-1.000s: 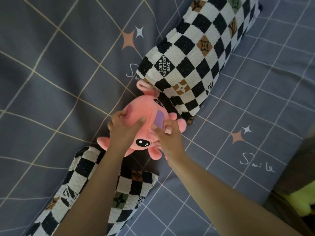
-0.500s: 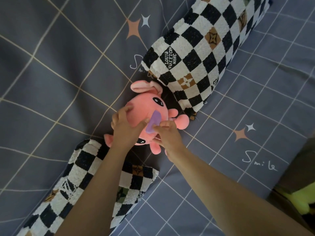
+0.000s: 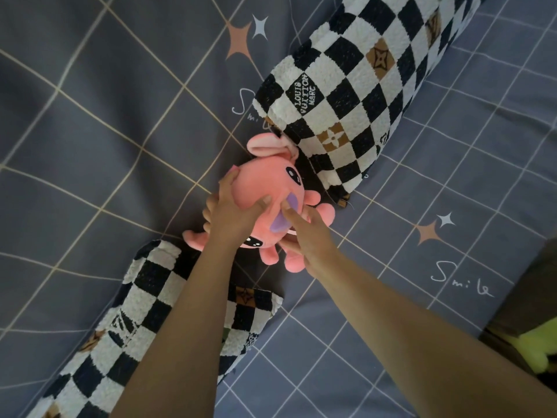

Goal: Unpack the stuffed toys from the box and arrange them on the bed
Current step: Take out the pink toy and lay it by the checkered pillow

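Observation:
A pink stuffed toy (image 3: 265,188) with black eyes, a purple patch and floppy ears lies on the grey checked bed sheet (image 3: 105,122), in the gap between two checkered pillows. My left hand (image 3: 229,215) grips its round head from the left side. My right hand (image 3: 304,236) holds it from the right, fingers by the purple patch and the stubby legs. Its ear touches the upper pillow. The box is out of view.
A black-and-white checkered pillow (image 3: 355,86) lies up right, and a second one (image 3: 144,321) lies under my left forearm. At the lower right edge sits a dark surface with something yellow-green (image 3: 533,348) on it.
Both hands have pushed the pink toy up toward the upper pillow and turned it slightly. The grip of both hands stays on it.

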